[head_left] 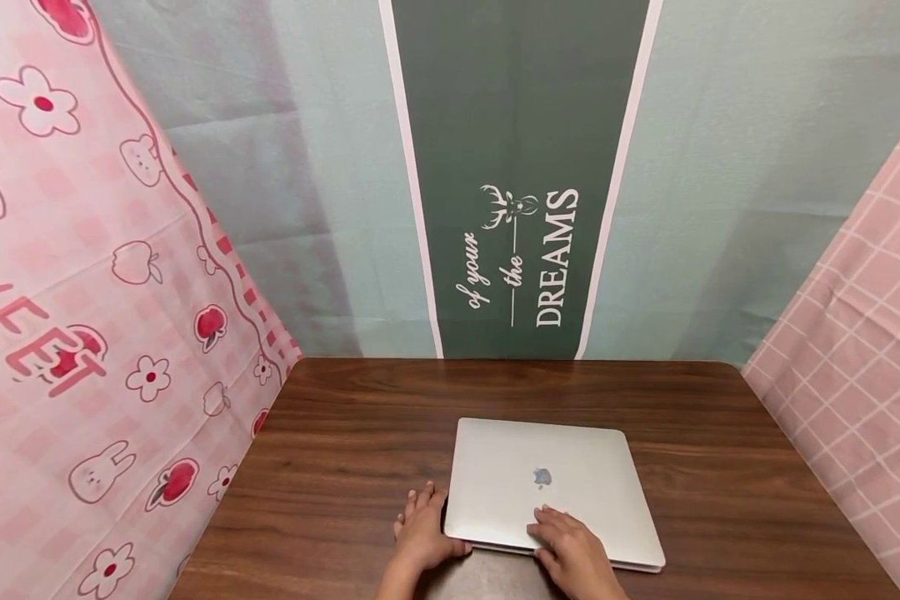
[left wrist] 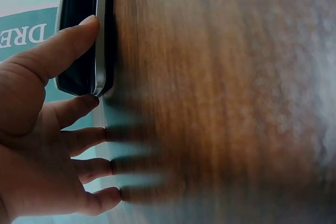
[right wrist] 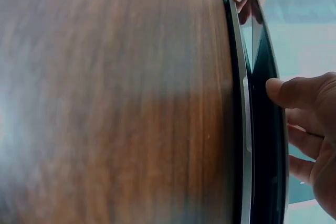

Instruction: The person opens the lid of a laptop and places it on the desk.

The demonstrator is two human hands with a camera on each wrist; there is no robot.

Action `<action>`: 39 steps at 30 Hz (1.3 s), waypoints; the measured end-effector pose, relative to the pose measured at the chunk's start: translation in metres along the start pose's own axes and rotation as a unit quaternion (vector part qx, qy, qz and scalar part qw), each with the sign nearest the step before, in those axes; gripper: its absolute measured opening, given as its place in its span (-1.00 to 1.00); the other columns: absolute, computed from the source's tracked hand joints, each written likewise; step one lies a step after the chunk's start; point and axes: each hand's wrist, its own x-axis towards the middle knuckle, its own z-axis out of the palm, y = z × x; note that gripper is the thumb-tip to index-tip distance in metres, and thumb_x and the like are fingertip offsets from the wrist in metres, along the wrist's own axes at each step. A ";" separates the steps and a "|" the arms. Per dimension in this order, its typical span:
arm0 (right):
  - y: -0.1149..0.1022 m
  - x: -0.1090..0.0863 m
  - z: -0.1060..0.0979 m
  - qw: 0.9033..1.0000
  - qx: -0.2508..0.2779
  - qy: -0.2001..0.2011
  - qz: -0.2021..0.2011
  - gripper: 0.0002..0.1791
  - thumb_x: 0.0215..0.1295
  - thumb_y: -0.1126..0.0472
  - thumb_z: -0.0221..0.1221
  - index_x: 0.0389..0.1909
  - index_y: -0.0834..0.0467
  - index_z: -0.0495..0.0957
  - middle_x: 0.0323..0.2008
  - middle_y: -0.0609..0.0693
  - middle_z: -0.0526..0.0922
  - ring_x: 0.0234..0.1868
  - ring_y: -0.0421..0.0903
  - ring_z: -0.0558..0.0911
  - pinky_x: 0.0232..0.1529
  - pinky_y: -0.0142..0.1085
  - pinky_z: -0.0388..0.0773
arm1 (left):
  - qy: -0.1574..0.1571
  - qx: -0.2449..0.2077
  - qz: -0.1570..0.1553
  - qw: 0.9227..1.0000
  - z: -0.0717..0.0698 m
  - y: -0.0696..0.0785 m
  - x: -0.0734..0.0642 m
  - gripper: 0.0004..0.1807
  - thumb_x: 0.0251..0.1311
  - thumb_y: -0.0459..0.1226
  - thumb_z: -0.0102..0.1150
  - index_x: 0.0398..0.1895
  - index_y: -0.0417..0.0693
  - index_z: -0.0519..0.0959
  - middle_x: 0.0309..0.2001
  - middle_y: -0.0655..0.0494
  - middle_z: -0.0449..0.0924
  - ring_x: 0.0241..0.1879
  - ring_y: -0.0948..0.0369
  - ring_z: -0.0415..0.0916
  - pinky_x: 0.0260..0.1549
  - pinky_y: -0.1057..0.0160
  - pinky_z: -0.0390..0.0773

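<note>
Nearest the camera, over the front edge of a silver laptop (head_left: 585,454): a right hand (head_left: 573,552). At the laptop's front left corner: a left hand (head_left: 422,529). Well behind the laptop, a grey-blue cloth (head_left: 330,183) with a dark green panel (head_left: 525,100), lettered "DREAMS" in white. Well to its left, a pink printed cloth (head_left: 97,275) with flowers and apples; well to its right, a pink gridded cloth (head_left: 862,358). Beneath the laptop, a brown wood-grain counter (head_left: 345,433). Flat on this counter, the laptop's base; above it, a slightly raised lid. Right fingers clamped on that lid, thumb inside its front edge, others on top. Left fingers apart: thumb against the base, index touching its corner, others down on the counter beside it. Smallest, mid-lid: an apple logo (head_left: 542,477).
</note>
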 end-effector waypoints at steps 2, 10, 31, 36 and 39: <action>0.002 0.000 -0.001 1.000 -0.003 0.014 -0.019 -0.63 -0.39 0.33 0.47 -0.38 0.16 0.66 -0.26 0.06 0.67 -0.16 -0.01 0.62 -0.19 -0.06 0.51 | 0.000 0.002 -0.002 1.000 0.001 0.000 0.000 -0.03 -0.59 -0.10 0.57 0.13 -0.19 0.46 0.23 -0.25 0.27 0.24 -0.31 0.04 -0.07 -0.39 0.08; 0.009 0.002 -0.004 0.996 0.018 0.059 -0.067 -0.60 -0.39 0.31 0.48 -0.35 0.14 0.67 -0.26 0.01 0.68 -0.19 -0.07 0.63 -0.23 -0.08 0.49 | -0.006 0.010 -0.012 1.000 0.000 0.003 0.002 -0.04 -0.57 -0.11 0.57 0.13 -0.19 0.45 0.24 -0.23 0.26 0.25 -0.30 0.03 -0.07 -0.40 0.06; 0.015 0.016 -0.015 0.984 0.071 0.105 -0.126 -0.76 0.32 0.07 0.11 -0.37 0.13 0.66 -0.31 0.00 0.67 -0.24 -0.06 0.63 -0.15 -0.28 0.47 | -0.001 0.013 -0.013 1.000 -0.001 0.005 0.002 -0.06 -0.55 -0.09 0.57 0.09 -0.22 0.46 0.23 -0.23 0.27 0.25 -0.28 0.04 -0.06 -0.39 0.07; 0.015 0.018 -0.017 0.983 0.079 0.105 -0.130 -0.91 0.08 0.23 0.32 -0.38 0.12 0.65 -0.30 0.00 0.68 -0.24 -0.07 0.63 -0.16 -0.30 0.48 | 0.002 0.017 -0.011 1.000 -0.002 0.005 0.001 -0.08 -0.57 -0.08 0.58 0.07 -0.20 0.48 0.22 -0.22 0.28 0.24 -0.28 0.05 -0.07 -0.38 0.08; 0.015 0.019 -0.018 0.982 0.081 0.107 -0.130 -0.90 0.03 0.25 0.34 -0.39 0.11 0.65 -0.31 0.00 0.67 -0.26 -0.08 0.63 -0.18 -0.31 0.49 | 0.004 0.019 -0.010 1.000 -0.001 0.004 0.001 -0.08 -0.57 -0.08 0.58 0.07 -0.19 0.48 0.22 -0.22 0.28 0.24 -0.27 0.06 -0.07 -0.38 0.09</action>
